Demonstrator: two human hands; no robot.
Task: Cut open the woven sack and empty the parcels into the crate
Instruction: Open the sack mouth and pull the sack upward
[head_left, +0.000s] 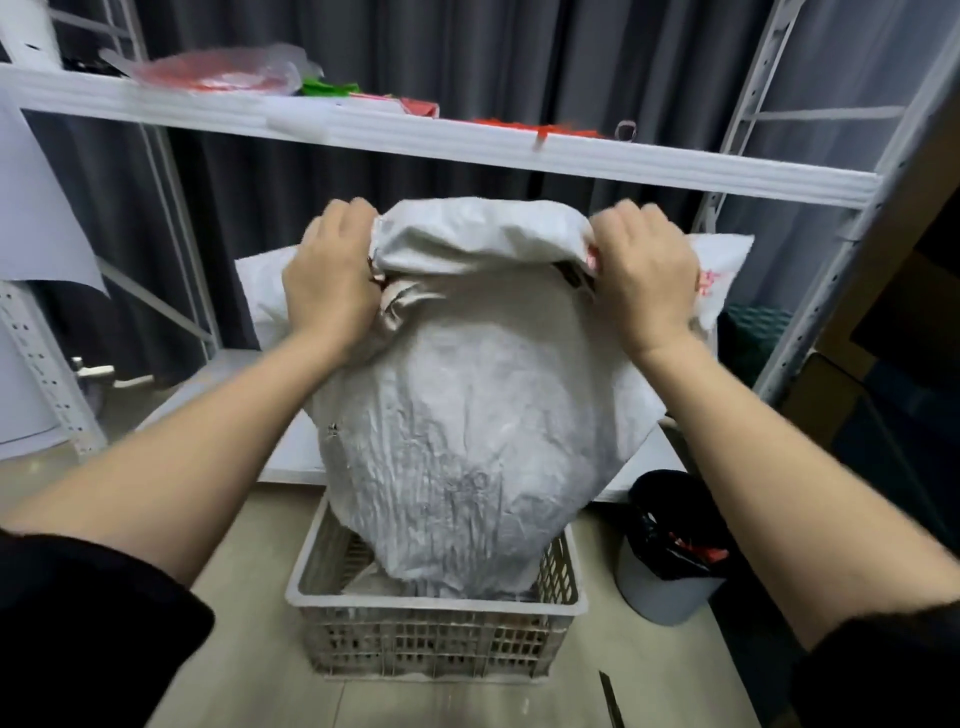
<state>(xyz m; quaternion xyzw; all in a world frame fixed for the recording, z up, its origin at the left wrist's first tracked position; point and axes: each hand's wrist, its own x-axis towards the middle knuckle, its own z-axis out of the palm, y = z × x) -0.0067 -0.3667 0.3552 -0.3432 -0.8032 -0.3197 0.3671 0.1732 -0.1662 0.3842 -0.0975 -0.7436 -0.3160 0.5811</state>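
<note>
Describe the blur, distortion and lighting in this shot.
Head view: wide-angle bending curves the shelf and uprights; forearms and the left hand show slight motion blur; soft even light, no glare on the woven sack; crate fairly sharp.

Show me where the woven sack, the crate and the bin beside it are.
woven sack (467, 415): head view, on its bulging front face.
crate (431, 605): head view, on the near rim.
bin (660, 587): head view, on its grey outer wall.

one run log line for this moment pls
step: empty sack | left hand: grips sack top | right hand: grips sack top | woven sack: lower end in crate | bin: beside crate
</note>
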